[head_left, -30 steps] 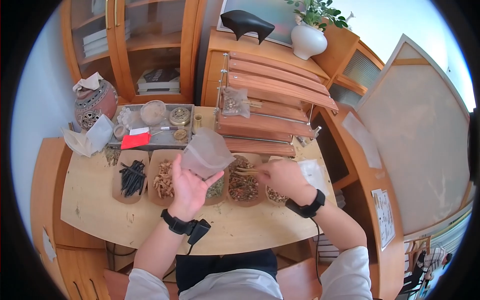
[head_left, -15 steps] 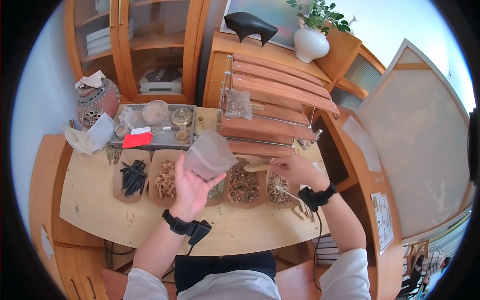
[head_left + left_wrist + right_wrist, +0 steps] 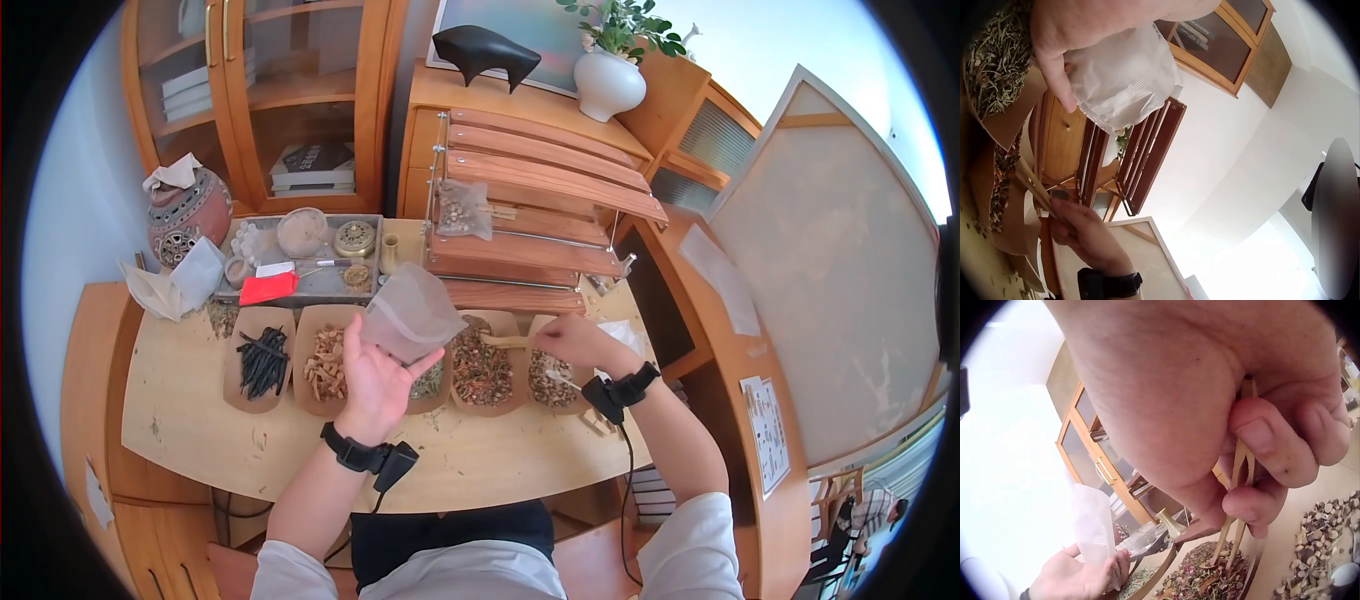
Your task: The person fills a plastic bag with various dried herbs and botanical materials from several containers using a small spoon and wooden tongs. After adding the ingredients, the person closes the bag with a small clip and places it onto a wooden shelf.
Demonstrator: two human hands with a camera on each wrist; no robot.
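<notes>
In the head view the left hand (image 3: 378, 392), palm up, holds a translucent white pouch (image 3: 412, 312) between thumb and fingers, above a tray of green dried herb (image 3: 428, 385). The right hand (image 3: 580, 342) pinches wooden tongs (image 3: 505, 341) over a paper tray of mixed reddish dried pieces (image 3: 484, 375). In the right wrist view the tips of the tongs (image 3: 1235, 540) reach into that mix, with fingers curled round the tongs. The left wrist view shows the pouch (image 3: 1125, 78) hanging from the left hand (image 3: 1097, 25).
Left of the hands stand trays of black sticks (image 3: 262, 362) and tan chips (image 3: 324, 365); a tray of pale cut pieces (image 3: 551, 380) lies under the right hand. Behind are a grey tray (image 3: 330, 225) with small vessels and a slatted wooden rack (image 3: 540, 170). A patterned jar (image 3: 190, 215) stands at left.
The right hand drew back to the right from over the reddish mix, then moved slightly left again with the tongs. The left hand still holds the pouch in nearly the same place.
</notes>
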